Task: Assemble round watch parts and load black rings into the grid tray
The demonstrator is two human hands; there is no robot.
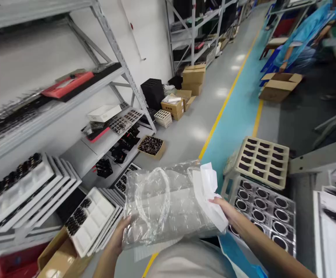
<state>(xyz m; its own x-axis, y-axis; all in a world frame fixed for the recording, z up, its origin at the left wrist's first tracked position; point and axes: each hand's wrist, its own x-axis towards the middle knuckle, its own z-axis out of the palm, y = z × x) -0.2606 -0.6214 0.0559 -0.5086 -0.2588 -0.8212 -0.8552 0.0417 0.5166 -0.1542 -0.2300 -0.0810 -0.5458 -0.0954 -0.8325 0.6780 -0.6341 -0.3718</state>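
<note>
Plastic pack [170, 202], see-through and kinda crinkly, is up off the floor right in front of the body, tilted a bit. Left hand [119, 233] has its grip on the left edge, most of the fingers tucked out of sight. Right hand [224, 207] has its grip closed on some white paper [204, 187] at the other end. Near that right arm is a clear tray [270, 208] of dark rings, with a cream tray [260, 178] just behind it. Over left, white trays [94, 231] of dark parts sit tilted by the rack [118, 54], plus a box [160, 151] of dark bits. Further off right, someone in a blue sleeve [302, 33] has a hand by an open carton [272, 94].
</note>
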